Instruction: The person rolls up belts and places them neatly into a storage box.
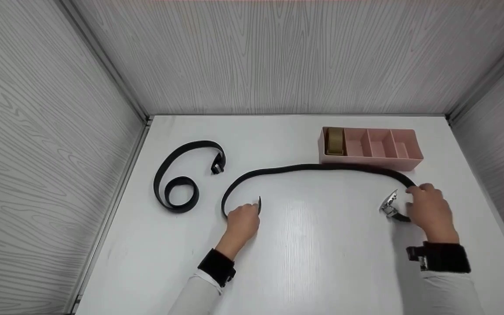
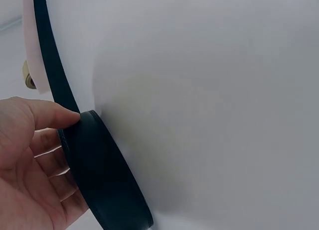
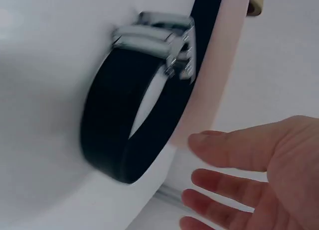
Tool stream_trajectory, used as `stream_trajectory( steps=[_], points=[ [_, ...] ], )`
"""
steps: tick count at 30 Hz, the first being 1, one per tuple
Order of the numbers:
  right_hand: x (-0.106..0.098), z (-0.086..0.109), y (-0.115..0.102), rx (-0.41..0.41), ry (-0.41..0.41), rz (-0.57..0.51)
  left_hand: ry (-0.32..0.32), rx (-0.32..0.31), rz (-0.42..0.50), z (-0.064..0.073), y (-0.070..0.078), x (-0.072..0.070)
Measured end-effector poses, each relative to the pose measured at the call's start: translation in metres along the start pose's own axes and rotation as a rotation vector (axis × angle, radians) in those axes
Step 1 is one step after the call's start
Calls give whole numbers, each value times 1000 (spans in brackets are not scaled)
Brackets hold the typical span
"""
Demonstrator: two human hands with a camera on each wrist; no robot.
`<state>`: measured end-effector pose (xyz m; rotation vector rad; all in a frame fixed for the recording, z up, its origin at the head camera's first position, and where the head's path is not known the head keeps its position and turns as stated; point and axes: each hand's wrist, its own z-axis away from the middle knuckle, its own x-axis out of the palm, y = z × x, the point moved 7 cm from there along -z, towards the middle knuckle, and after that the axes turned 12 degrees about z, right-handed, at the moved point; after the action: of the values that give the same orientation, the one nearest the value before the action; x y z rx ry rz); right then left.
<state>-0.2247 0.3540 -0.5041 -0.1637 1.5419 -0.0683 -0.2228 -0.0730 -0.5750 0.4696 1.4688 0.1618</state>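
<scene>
A long black belt stands on edge in a wide arc across the white table. Its left end curls back at my left hand. In the left wrist view, thumb and fingers pinch the dark strap where it bends. At the right end, a silver buckle sits on a short folded-back stretch. My right hand is beside that bend; in the right wrist view its fingers are spread and apart from the belt loop, with a visible gap.
A second black belt lies at the left, partly coiled, with its own small buckle. Behind the arc stands a pink divided box, a tape roll in its leftmost compartment. Grey wood-grain panels enclose the table on three sides.
</scene>
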Motion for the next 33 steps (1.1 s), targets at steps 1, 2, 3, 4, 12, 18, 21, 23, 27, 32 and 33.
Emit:
stream_trajectory(
  steps=[1,2,3,4,12,18,21,23,27,32,33],
  points=[
    [-1,-3,-17,-33,26,-7,3,7,4,-1,3,1],
    [1,-5,-35,-68,36,-24,6,17,7,-2,7,2],
    [4,-7,-54,-106,34,-46,9,28,14,-3,10,3],
    [10,-9,-74,-148,12,-75,11,40,25,-4,13,3],
    [77,-21,-203,-345,-210,-250,-126,219,177,-6,48,13],
    [97,-33,-227,-225,-191,-256,-160,354,178,0,63,15],
    [101,-32,-231,-223,-207,-262,-41,395,39,1,60,9],
    [104,-31,-233,-221,-227,-276,45,389,-43,0,56,3],
    [109,-28,-236,-207,-270,-300,136,339,-99,-5,49,-6],
    [103,-32,-240,-254,-198,-262,65,342,-79,-16,50,-2],
    [101,-33,-241,-268,-172,-252,42,351,-75,-18,51,0]
  ],
)
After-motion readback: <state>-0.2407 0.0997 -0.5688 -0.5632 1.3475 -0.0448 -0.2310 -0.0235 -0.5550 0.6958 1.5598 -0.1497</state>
